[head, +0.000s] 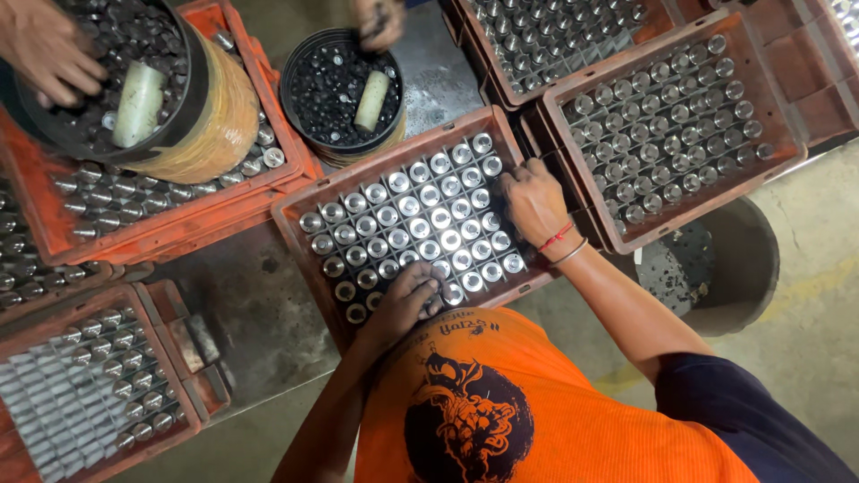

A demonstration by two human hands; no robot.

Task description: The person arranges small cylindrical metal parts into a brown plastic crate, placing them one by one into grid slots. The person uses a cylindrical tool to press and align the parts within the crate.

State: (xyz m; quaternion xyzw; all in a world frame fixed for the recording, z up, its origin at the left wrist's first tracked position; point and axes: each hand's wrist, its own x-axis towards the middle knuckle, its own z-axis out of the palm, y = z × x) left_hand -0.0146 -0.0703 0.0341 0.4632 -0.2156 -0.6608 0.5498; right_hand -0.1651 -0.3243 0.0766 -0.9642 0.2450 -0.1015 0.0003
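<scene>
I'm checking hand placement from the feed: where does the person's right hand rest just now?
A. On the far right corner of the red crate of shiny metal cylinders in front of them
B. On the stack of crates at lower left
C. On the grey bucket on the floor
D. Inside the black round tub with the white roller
A: the right hand, with a red thread and bangle at the wrist, lies on the red crate at its far right corner, among the metal cylinders.

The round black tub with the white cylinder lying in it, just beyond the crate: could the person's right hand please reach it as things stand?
Probably yes: the right hand rests on the crate, and the tub is open-topped, though another person's hand works there.
</scene>
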